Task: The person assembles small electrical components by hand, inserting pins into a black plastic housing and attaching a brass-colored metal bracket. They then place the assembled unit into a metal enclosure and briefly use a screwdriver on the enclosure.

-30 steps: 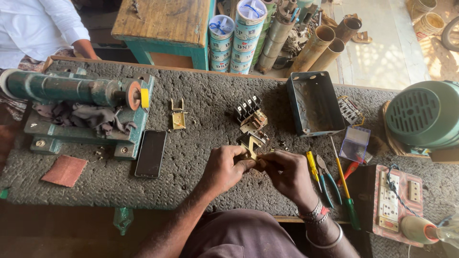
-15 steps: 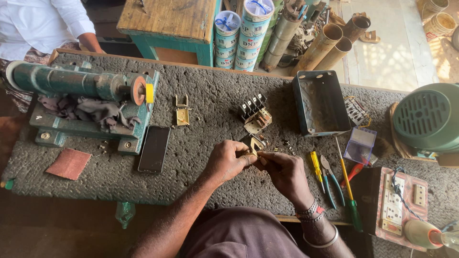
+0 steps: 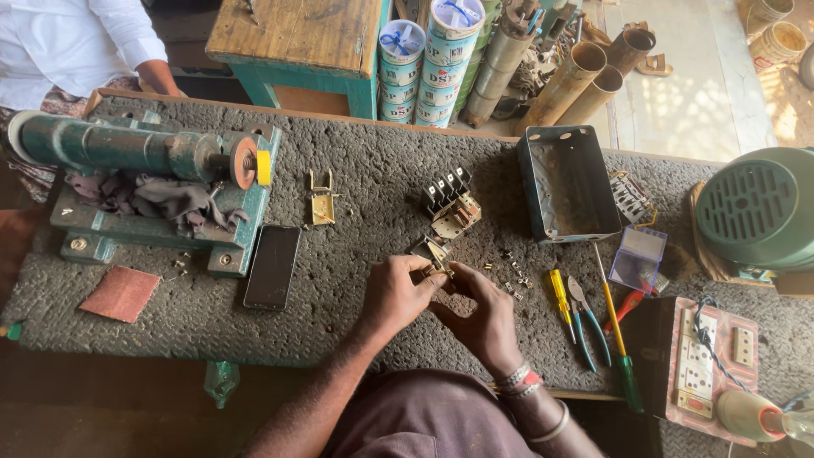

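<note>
Two hands, left hand (image 3: pixel 397 293) and right hand (image 3: pixel 480 315), are being pinched together on a small metal part (image 3: pixel 437 257) near the bench's (image 3: pixel 356 178) front edge.

hands (image 3: pixel 441 301) slightly nearer bench edge

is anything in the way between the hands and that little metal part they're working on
Nothing visible. The left hand and right hand both already touch the small metal part, pinching it between their fingertips above the mat.

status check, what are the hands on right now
Left hand and right hand both pinch a small brass switch part above the mat. Loose screws beside them. Nothing in the way.
</note>
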